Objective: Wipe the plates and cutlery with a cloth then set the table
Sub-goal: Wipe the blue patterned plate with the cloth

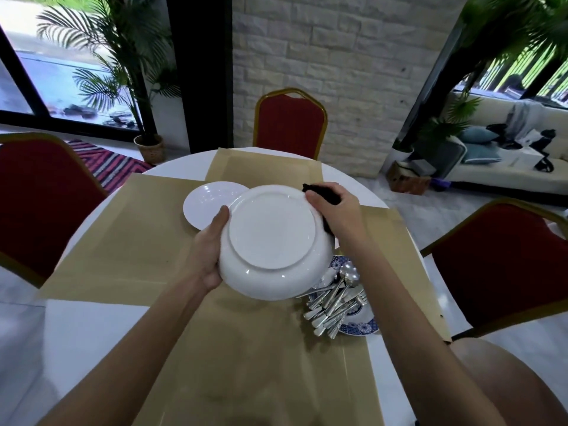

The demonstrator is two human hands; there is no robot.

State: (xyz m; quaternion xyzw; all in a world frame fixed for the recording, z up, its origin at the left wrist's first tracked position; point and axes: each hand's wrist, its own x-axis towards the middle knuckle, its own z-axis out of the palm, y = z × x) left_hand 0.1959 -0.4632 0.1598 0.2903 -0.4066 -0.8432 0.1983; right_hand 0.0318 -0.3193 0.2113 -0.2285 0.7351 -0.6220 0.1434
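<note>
over tan rectangular mats (123,241), left hand (209,250) grips glossy round white plate (273,238); right hand (335,210) pinches black cloth (325,192).

White plates, two: the upturned plate (270,241), and a flat plate (204,206) just beyond it to the left. One blue patterned plate (364,329), just right of the upturned plate on its nearer side. One cutlery heap (335,305) on that blue plate; pieces overlap, total not determinable. One black cloth (325,193) at the upturned plate's far right rim. Tan mats, four: far mat (264,167), left mat (123,235), right mat (396,241), near mat (261,364), all referenced to the upturned plate. Red chairs, three: left chair (40,204), far chair (289,124), right chair (498,265), same reference.
</note>
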